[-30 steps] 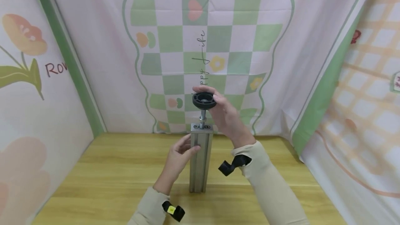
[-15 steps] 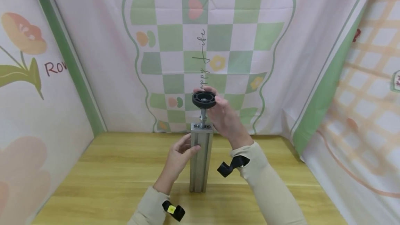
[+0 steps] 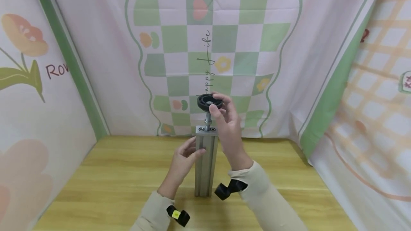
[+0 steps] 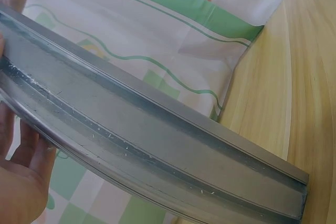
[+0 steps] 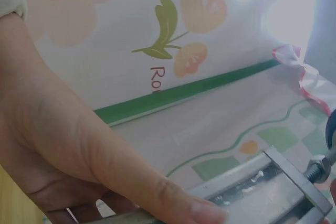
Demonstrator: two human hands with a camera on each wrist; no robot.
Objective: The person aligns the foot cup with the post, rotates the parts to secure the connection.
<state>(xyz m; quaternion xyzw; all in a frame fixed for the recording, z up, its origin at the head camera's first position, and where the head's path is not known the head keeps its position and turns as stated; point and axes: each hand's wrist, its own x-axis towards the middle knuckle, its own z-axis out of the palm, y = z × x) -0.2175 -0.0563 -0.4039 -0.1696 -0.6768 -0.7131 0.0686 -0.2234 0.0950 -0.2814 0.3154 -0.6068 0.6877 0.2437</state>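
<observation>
An aluminium profile [image 3: 203,174] stands upright on the wooden table, capped by a metal end plate [image 3: 207,130]. From the plate rises a threaded stem [image 3: 208,117] bearing a black levelling foot [image 3: 203,103], hollow side up. My left hand [image 3: 183,163] holds the profile's upper part, thumb across its near face and fingers at its left side. My right hand [image 3: 230,131] pinches the foot's right edge between thumb and fingers. In the left wrist view, the profile [image 4: 157,114] runs down to the table. The right wrist view catches my left hand [image 5: 94,135] on the profile and the stem's nut [image 5: 318,164].
The wooden table [image 3: 128,174] spreads around the profile. Behind it hangs a green-and-white checked curtain [image 3: 224,38]. Printed fabric walls stand on the left [image 3: 29,117] and the right [image 3: 363,131]. A black strap hangs at each wrist.
My right hand was behind and to the right of the levelling foot. It has turned round nearer to me, its thumb now on the foot's near rim. My left hand has stayed put.
</observation>
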